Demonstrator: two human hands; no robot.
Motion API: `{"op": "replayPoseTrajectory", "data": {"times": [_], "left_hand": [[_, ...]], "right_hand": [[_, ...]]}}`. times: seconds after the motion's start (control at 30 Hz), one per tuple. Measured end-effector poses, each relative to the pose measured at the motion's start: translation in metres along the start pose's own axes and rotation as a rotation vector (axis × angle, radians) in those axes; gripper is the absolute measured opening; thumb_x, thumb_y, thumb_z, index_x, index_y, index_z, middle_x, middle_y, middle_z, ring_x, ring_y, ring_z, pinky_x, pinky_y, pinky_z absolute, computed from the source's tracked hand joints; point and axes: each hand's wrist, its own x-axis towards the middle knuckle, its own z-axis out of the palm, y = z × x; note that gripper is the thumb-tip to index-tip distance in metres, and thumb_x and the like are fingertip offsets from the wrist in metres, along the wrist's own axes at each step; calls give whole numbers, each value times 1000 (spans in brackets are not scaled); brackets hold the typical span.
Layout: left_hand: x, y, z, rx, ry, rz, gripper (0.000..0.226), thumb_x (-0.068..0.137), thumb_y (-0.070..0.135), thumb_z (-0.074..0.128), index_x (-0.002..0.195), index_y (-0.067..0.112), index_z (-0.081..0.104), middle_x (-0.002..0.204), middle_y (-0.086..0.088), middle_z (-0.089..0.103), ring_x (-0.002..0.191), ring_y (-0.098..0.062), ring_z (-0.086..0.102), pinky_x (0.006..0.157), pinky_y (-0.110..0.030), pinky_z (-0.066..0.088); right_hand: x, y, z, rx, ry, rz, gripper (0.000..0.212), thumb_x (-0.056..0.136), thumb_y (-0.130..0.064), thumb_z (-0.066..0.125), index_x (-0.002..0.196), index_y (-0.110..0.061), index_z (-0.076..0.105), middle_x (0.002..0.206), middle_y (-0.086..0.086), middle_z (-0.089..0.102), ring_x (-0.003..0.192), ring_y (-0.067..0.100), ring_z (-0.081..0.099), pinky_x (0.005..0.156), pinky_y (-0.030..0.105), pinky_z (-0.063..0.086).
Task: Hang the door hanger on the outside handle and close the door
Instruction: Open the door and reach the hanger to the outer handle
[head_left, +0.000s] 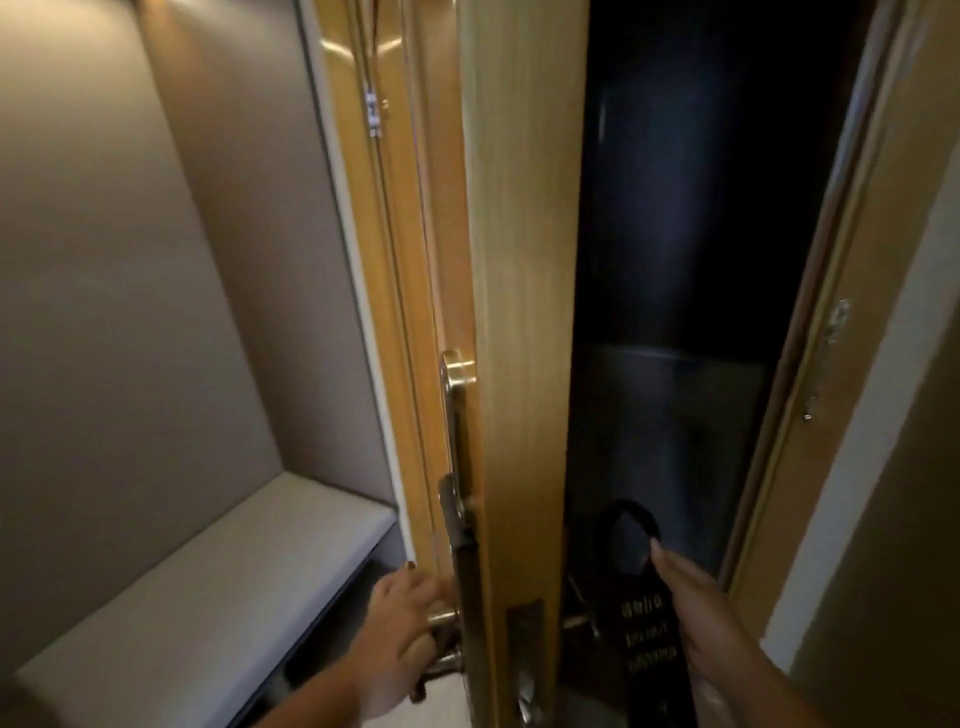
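Low in the frame, just left of centre, the left hand is wrapped around the brass inside handle of the wooden door, fingers curled over the lever. At the lower right the right hand grips a black door hanger along its right edge, the thumb pressed near the rim of the hanger's loop. The hanger stands upright in the dark gap right of the door's edge, its hook hole at the top and pale lettering lower down, too blurred to read. It hangs on nothing; only the right hand holds it.

The door is ajar and seen nearly edge-on, with the latch plate showing in its edge at the bottom centre. A long brass lock plate runs up the door's inner face above the left hand. Something metallic juts out just behind the door edge, probably the outside handle, though the dark makes it hard to tell.

At the lower left sits a pale cushioned bench against a grey wall. On the right, the door frame carries a metal strike plate. Beyond the gap all is dark.
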Motion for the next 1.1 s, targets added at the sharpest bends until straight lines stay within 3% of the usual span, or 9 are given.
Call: {"op": "replayPoseTrajectory", "data": {"times": [0.17, 0.33, 0.43, 0.5, 0.6, 0.7, 0.77, 0.87, 1.1], "left_hand": [[-62, -30, -44, 113, 173, -104, 35, 89, 51, 26, 119, 65, 36, 131, 40, 26, 128, -2, 21, 104, -35, 20], [-104, -44, -64, -372, 374, -490, 26, 99, 17, 34, 119, 16, 52, 111, -3, 59, 84, 2, 62, 64, -10, 48], [-128, -51, -77, -507, 449, -767, 28, 99, 26, 34, 86, 17, 56, 85, -6, 58, 69, -16, 61, 62, -25, 51], [-144, -57, -83, -649, 500, -838, 40, 97, 41, 33, 92, 11, 60, 91, -11, 61, 79, -26, 62, 71, -36, 52], [-158, -69, -85, -777, 657, -865, 66, 91, 60, 33, 119, 2, 51, 82, -8, 71, 77, -24, 69, 70, -38, 55], [-161, -75, -93, -798, 832, -920, 66, 93, 51, 37, 105, -12, 49, 74, -31, 59, 77, -38, 66, 82, -42, 52], [-159, -70, -105, -760, 964, -946, 44, 92, 44, 42, 81, 5, 62, 77, -21, 60, 69, -28, 64, 70, -39, 49], [-157, -52, -143, -639, 1037, -924, 45, 92, 54, 35, 91, 19, 63, 88, -10, 66, 83, -26, 64, 73, -42, 50], [-120, 27, -247, -536, 1382, -476, 60, 82, 73, 27, 108, 29, 58, 99, 6, 62, 90, -12, 57, 75, -31, 44]], "right_hand": [[21, 24, 68, -119, -149, 52, 37, 86, -36, 60, 100, -3, 67, 95, 25, 71, 85, 40, 67, 85, 58, 50], [36, 49, 146, -244, -381, 99, 34, 85, -40, 59, 89, -8, 67, 75, 14, 73, 69, 31, 70, 63, 41, 57], [37, 56, 190, -298, -430, 136, 36, 87, -46, 55, 92, -13, 68, 92, 19, 69, 85, 37, 66, 74, 48, 54], [37, 59, 215, -333, -467, 167, 36, 87, -47, 54, 87, -14, 68, 94, 21, 67, 84, 37, 65, 75, 49, 53], [37, 63, 241, -392, -537, 208, 33, 86, -48, 57, 83, -17, 68, 95, 21, 68, 86, 38, 66, 83, 55, 52], [33, 67, 258, -482, -630, 250, 33, 86, -50, 54, 86, -19, 64, 99, 19, 67, 94, 41, 65, 90, 62, 47], [32, 73, 268, -525, -686, 266, 33, 87, -50, 52, 89, -18, 62, 97, 19, 66, 95, 40, 65, 91, 62, 47], [26, 84, 287, -566, -746, 253, 34, 90, -45, 48, 95, -14, 61, 94, 18, 65, 90, 38, 66, 83, 53, 52], [-5, 108, 326, -635, -852, 187, 36, 93, -43, 44, 94, -11, 61, 100, 19, 64, 95, 36, 62, 81, 44, 47]]}}
